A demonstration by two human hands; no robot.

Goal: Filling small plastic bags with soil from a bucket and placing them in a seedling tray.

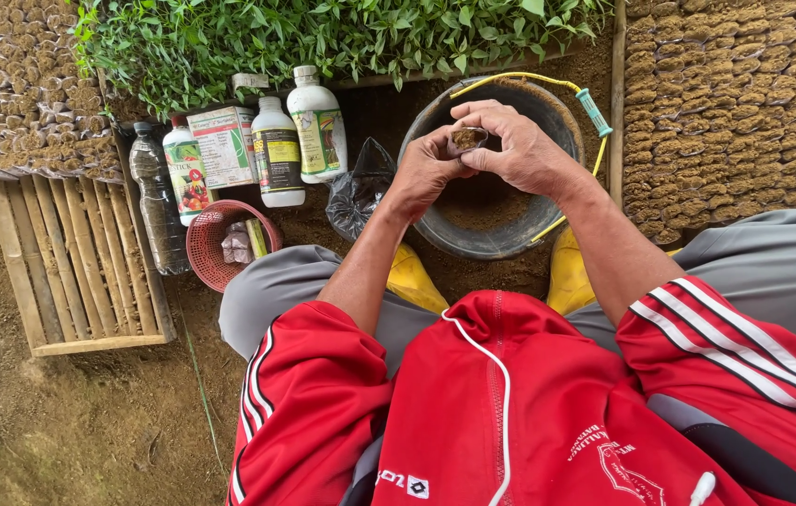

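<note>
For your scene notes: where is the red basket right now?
In the head view, the red basket sits on the soil at the person's left, below the bottles and beside the wooden tray.

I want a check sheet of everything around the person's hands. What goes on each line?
Surface: bare brown soil.
Job's things: small soil-filled bag, held over a black bucket with soil inside.
Clutter: white bottles, clear bottle, a carton, red basket, black plastic bag.
Grippers: left hand and right hand both pinch the small bag.
Cables: nothing seen; only the bucket's yellow handle.
Surroundings: green seedlings, rows of filled bags, empty wooden tray.
</note>
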